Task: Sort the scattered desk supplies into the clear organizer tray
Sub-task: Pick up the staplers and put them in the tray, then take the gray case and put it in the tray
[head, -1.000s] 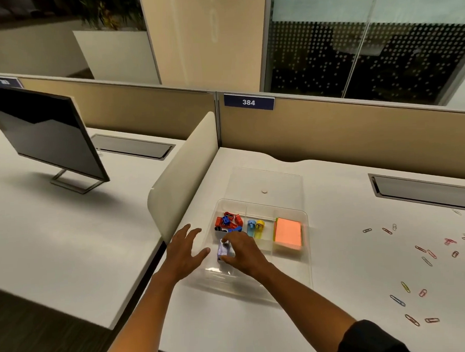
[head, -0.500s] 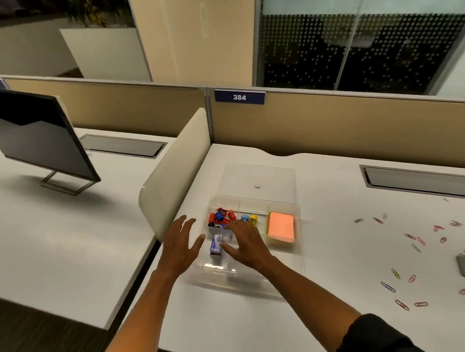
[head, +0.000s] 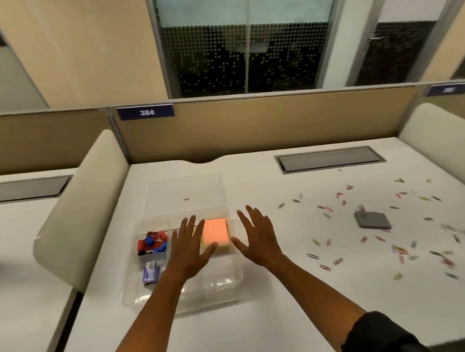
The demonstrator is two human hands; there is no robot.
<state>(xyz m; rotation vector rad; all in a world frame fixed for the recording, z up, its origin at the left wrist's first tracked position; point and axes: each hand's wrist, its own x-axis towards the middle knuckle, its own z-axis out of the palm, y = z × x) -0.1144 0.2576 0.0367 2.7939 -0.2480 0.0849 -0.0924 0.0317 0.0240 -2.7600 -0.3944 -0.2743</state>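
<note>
The clear organizer tray sits on the white desk in front of me. It holds red and blue binder clips, a purple staple box and an orange sticky-note pad. My left hand hovers flat over the tray's middle, fingers spread, holding nothing. My right hand is spread just past the tray's right rim, also holding nothing. Several coloured paper clips lie scattered on the desk to the right.
A clear lid lies behind the tray. A grey flat object lies among the clips. Padded cream dividers flank the desk. A cable hatch is set in the desk near the tan back partition.
The view has swung right, dropping the monitor out of sight. My right hand left the staple box in the tray and moved right past the rim; my left hand moved over the tray.
</note>
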